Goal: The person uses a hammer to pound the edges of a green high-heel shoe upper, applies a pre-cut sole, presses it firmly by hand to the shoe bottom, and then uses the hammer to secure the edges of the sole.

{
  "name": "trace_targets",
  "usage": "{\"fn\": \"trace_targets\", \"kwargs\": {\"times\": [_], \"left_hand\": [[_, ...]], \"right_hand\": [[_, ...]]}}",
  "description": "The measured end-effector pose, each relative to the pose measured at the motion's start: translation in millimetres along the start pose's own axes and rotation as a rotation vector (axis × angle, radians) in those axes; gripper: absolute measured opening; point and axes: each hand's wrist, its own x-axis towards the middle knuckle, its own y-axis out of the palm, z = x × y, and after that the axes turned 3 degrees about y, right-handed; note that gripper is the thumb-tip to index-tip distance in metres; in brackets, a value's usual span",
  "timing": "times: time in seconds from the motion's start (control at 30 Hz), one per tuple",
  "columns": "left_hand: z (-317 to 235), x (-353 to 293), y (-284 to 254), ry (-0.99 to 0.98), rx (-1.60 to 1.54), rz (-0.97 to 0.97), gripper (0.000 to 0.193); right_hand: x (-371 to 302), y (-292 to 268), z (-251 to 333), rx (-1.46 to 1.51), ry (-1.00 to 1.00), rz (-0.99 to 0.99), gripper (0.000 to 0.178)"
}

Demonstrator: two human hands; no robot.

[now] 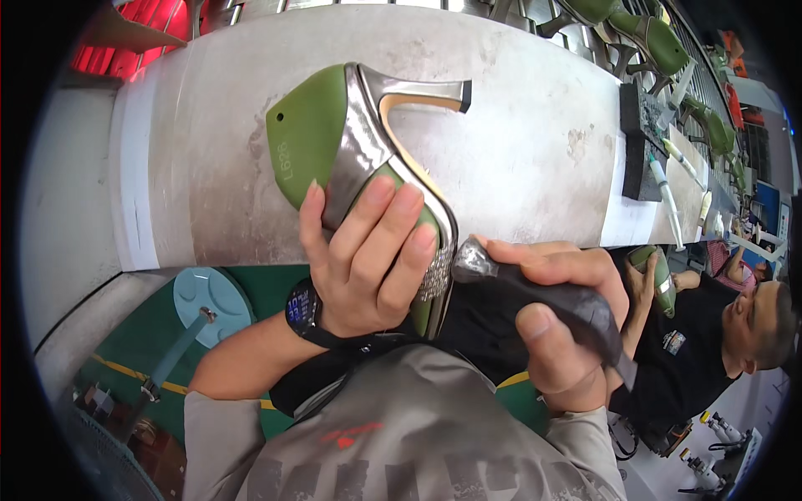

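My left hand is wrapped round a high-heeled shoe in shiny pewter, built on a green shoe last. The shoe lies tilted, its slim heel pointing to the right and its sole edge facing my right hand. A band of sparkling stones shows beside my left fingertips. In my right hand is a dark hand tool with a rounded, shiny metal end. That end is close against the shoe's sole edge; whether it touches, I cannot tell. My fingers hide part of both things.
A pale, stained work surface curves across in front of me. At its right stand a black block and syringes. More green lasts sit on a metal rack behind. A co-worker at right holds another green last. A round blue stool is lower left.
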Motion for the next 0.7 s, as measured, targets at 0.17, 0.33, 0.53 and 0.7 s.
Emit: {"fn": "trace_targets", "kwargs": {"times": [0.17, 0.33, 0.53, 0.7], "left_hand": [[0, -3, 4, 0.015, 0.001, 0.010, 0.035], [-1, -9, 8, 0.009, 0.021, -0.024, 0.035], [1, -10, 19, 0.039, 0.053, -0.095, 0.035], [-2, -9, 7, 0.024, 0.045, -0.026, 0.036]], "right_hand": [[26, -10, 11, 0.090, 0.151, 0.034, 0.029], [62, -19, 20, 0.140, 0.251, 0.169, 0.028], [118, -14, 37, -0.041, 0.552, 0.230, 0.039], [120, 5, 19, -0.045, 0.325, 0.253, 0.035]]}}
